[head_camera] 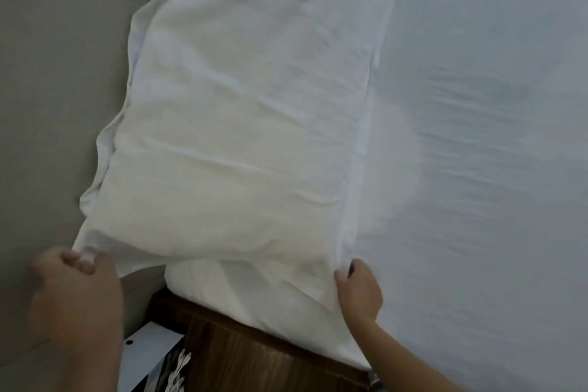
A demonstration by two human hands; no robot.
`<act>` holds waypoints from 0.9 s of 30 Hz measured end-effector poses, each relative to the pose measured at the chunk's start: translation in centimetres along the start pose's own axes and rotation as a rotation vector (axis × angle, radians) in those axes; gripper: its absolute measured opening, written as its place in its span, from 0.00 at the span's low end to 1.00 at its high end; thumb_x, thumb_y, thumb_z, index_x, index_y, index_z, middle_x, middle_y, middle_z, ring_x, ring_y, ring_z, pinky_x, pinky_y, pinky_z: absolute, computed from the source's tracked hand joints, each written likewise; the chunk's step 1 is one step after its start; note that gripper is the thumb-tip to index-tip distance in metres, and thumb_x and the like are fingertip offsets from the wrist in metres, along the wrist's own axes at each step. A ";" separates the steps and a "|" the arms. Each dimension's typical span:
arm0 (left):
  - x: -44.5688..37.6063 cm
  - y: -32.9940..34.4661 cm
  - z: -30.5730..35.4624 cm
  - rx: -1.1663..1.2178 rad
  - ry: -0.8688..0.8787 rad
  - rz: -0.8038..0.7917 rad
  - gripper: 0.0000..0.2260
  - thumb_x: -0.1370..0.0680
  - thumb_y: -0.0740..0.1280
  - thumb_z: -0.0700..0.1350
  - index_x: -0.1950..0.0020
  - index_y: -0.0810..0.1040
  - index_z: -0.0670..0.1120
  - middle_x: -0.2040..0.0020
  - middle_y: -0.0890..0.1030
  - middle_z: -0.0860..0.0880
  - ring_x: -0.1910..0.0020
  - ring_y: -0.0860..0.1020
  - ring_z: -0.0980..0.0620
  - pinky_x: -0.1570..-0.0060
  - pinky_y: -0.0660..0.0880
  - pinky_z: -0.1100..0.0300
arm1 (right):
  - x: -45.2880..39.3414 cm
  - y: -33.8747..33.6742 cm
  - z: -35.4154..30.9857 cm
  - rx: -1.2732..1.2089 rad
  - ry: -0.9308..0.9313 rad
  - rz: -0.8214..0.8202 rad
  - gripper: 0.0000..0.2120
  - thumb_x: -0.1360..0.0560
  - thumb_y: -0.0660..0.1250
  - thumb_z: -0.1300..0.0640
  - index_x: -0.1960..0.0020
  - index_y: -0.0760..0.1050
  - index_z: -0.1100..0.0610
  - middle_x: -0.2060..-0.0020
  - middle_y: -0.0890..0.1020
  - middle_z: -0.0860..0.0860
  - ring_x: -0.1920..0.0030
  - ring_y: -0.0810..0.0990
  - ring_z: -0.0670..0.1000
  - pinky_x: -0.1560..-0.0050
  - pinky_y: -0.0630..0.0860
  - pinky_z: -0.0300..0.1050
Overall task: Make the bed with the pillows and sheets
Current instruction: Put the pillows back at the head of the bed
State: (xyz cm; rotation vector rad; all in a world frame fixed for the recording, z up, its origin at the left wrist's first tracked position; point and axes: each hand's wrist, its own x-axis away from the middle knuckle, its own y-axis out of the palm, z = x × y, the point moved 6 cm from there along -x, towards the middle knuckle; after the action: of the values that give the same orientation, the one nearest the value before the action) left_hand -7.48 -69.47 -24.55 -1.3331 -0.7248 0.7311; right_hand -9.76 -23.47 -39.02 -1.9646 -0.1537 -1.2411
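By the grey headboard (47,105), the left hand (74,289) has its grip pinched shut on the near corner of the white pillow (241,124). The pillow lies along the head of the bed, its long axis running away from us. The right hand (359,289) is closed on the other near corner beside the bedsheet (477,169); soft and light, the pillow looks best handled by these corners.

Creased matt white cloth pillowcase (241,124) (sheet (477,137) likewise), dark grained wooden frame (241,356).

light: dim, cool, flat | blur: left hand (74,293) smeared | edges: wide-angle bowing
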 end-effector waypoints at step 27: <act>-14.2 3.6 43.4 -0.285 0.912 0.172 0.27 0.17 0.37 0.49 0.25 0.53 0.32 0.23 0.53 0.32 0.23 0.47 0.35 0.27 0.47 0.36 | -8.0 -3.6 -11.2 0.117 -0.729 -0.136 0.37 0.29 0.26 0.34 0.27 0.29 0.54 0.26 0.33 0.48 0.28 0.27 0.42 0.28 0.30 0.38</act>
State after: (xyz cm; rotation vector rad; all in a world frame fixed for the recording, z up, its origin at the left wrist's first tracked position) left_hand -51.09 -55.57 -24.63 -1.7967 0.0280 0.0893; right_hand -23.59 -26.21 -41.09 -2.2414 -0.7135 -0.5225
